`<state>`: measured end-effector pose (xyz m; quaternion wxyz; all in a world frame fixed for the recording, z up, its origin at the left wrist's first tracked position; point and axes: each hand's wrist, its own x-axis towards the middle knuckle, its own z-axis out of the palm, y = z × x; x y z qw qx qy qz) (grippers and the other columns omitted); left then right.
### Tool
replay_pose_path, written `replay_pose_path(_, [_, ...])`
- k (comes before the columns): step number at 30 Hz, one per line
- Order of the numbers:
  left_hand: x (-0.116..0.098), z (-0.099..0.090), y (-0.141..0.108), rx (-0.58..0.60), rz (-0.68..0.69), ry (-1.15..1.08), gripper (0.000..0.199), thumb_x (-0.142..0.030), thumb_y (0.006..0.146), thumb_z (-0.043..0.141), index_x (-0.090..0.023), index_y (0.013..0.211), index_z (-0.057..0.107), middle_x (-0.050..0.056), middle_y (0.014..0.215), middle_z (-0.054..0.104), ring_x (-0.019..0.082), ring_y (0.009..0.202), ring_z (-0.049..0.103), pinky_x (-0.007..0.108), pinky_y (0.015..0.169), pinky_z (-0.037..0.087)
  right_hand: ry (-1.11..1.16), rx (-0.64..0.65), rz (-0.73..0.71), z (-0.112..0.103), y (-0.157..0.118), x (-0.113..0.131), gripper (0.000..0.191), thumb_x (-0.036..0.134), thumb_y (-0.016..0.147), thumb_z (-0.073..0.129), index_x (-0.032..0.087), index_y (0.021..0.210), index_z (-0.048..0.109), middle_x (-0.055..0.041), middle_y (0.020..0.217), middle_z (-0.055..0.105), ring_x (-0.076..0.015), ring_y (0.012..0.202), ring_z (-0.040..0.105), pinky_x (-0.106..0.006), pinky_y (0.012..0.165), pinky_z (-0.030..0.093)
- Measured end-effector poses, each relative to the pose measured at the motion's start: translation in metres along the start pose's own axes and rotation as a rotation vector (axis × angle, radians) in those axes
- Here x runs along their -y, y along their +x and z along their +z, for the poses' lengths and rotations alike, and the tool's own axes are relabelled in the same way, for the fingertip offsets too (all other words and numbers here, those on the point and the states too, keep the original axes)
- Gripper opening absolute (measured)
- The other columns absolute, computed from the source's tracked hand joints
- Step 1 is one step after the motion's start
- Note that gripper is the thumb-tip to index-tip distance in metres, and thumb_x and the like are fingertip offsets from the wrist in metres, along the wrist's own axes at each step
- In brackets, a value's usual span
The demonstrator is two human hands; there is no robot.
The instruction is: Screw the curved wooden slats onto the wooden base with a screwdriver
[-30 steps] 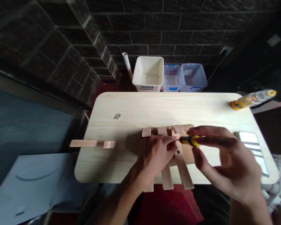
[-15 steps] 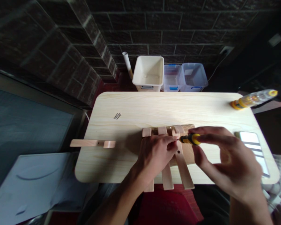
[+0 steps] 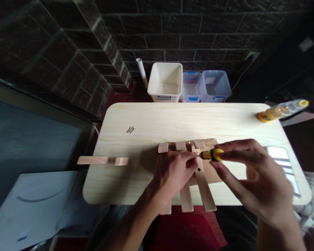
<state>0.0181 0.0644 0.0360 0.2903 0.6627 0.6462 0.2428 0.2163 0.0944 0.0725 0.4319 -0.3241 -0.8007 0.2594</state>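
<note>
A yellow and black screwdriver (image 3: 211, 154) points left, its tip at the upper part of the rightmost wooden strip (image 3: 206, 191). My right hand (image 3: 256, 170) has its fingertips around the screwdriver's handle end. Closed at the screwdriver's tip, my left hand (image 3: 174, 169) pinches something too small to make out. Under it lies a brown wooden block (image 3: 213, 170), with three curved-end strips across it, their straight ends reaching past the table's near edge. A dark hole shows in the rightmost strip.
Another wooden strip (image 3: 94, 160) overhangs the table's (image 3: 151, 118) left edge. Several dark screws (image 3: 130, 129) lie at the back left. A clear-and-yellow bit holder (image 3: 282, 109) and a phone (image 3: 284, 167) are on the right. Bins (image 3: 165, 78) stand behind the table.
My right thumb has shifted slightly up and left, toward the screwdriver's handle. My left hand stays at the strip.
</note>
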Motion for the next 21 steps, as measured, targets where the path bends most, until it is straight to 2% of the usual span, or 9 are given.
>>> replay_pose_path(8, [0.0001, -0.0009, 0.0004, 0.004, 0.019, -0.004, 0.023, -0.020, 0.093, 0.071, -0.030, 0.106, 0.086, 0.000, 0.081, 0.083, 0.015, 0.069, 0.073, 0.027, 0.065, 0.048, 0.003, -0.024, 0.001, 0.0020, 0.0003, 0.0003, 0.048, 0.005, 0.083, 0.083, 0.028, 0.123, 0.072, -0.0035, 0.110, 0.072, -0.0196, 0.100, 0.071, -0.034, 0.080, 0.062])
replay_pose_path(15, [0.0011, 0.0017, 0.0011, 0.001, 0.010, 0.020, 0.025, -0.020, 0.093, 0.069, -0.031, 0.108, 0.086, 0.000, 0.086, 0.084, 0.016, 0.073, 0.074, 0.027, 0.069, 0.050, 0.071, 0.014, 0.011, 0.0005, -0.0028, 0.0056, 0.053, -0.001, 0.083, 0.077, 0.024, 0.130, 0.070, -0.0094, 0.134, 0.074, -0.0279, 0.120, 0.073, -0.045, 0.099, 0.063])
replay_pose_path(21, [0.0009, -0.0001, -0.0004, 0.008, -0.001, 0.014, 0.025, -0.020, 0.092, 0.069, -0.032, 0.106, 0.086, -0.002, 0.080, 0.083, 0.014, 0.065, 0.070, 0.027, 0.064, 0.046, 0.101, 0.024, 0.020, 0.0022, -0.0035, 0.0040, 0.058, -0.004, 0.081, 0.078, 0.023, 0.132, 0.069, -0.0072, 0.131, 0.075, -0.0240, 0.116, 0.075, -0.037, 0.095, 0.063])
